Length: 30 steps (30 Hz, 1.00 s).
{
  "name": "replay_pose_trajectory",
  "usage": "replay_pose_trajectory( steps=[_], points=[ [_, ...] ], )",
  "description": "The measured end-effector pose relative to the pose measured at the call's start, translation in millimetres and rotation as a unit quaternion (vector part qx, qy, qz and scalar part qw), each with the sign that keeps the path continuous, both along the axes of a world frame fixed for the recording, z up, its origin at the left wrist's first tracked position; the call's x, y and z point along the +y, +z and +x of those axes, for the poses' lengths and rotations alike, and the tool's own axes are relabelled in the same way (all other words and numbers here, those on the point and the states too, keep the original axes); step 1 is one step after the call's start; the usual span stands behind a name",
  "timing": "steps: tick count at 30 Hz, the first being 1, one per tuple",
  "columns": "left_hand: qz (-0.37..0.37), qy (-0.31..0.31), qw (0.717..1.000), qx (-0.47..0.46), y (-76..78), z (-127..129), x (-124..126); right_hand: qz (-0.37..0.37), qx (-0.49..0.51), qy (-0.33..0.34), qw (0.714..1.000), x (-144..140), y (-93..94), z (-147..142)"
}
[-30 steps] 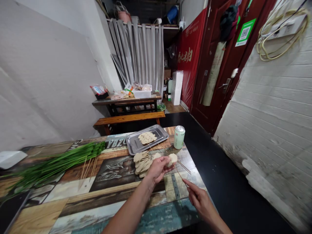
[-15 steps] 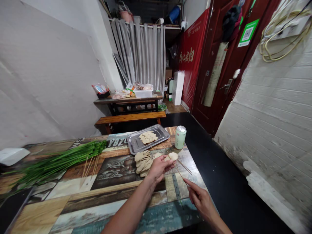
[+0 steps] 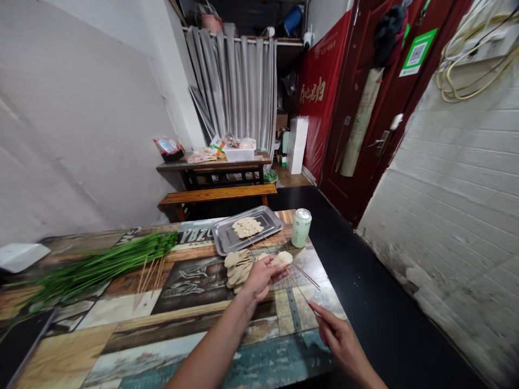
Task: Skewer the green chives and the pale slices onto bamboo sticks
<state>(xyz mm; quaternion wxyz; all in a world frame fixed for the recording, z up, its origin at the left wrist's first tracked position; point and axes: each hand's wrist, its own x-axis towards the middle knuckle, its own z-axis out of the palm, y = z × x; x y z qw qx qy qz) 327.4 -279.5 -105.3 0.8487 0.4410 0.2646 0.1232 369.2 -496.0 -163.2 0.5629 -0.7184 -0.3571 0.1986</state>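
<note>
Pale round slices (image 3: 283,259) are pinched in my left hand (image 3: 263,278), over the right part of the patterned table. My right hand (image 3: 336,329) grips the lower end of a thin wooden skewer (image 3: 299,289), whose upper end reaches the slices. Left of my left hand lies a heap of similar beige slices (image 3: 238,268). More skewers (image 3: 307,274) lie just behind the slices, pointing down and right. Beyond them, a metal tray (image 3: 222,243) carries threaded slices (image 3: 247,227). What kind of food the slices are, I cannot tell.
A green drink can (image 3: 301,229) stands upright near the table's right edge. Long green stalks (image 3: 109,259) spread across the left side, with several loose skewers (image 3: 151,275) beside them. Behind are a wooden bench (image 3: 219,194) and another table holding a white tub (image 3: 240,154).
My right hand has shifted slightly right and down with the skewer. The slices in my left hand now sit closer to its fingers, overlapping more. The view has tilted a little.
</note>
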Motion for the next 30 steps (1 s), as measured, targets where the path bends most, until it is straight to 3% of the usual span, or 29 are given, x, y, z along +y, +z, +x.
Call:
replay_pose_trajectory(
  steps=[6,14,19,30],
  points=[
    [-0.04,0.008,0.999,0.0,3.7,-2,6,-0.009,0.02,0.032,0.999,-8,-5.4,-2],
    [-0.093,0.007,0.996,0.004,9.0,-4,9,-0.017,-0.042,0.007,0.999,-21,13.0,-6],
    [-0.075,-0.029,0.997,0.009,5.4,-5,11,-0.018,-0.06,0.001,0.998,-18,16.5,-7],
    [0.001,-0.023,0.999,0.034,3.0,-3,14,-0.03,-0.068,-0.007,0.997,-17,26.2,-9]
  ],
)
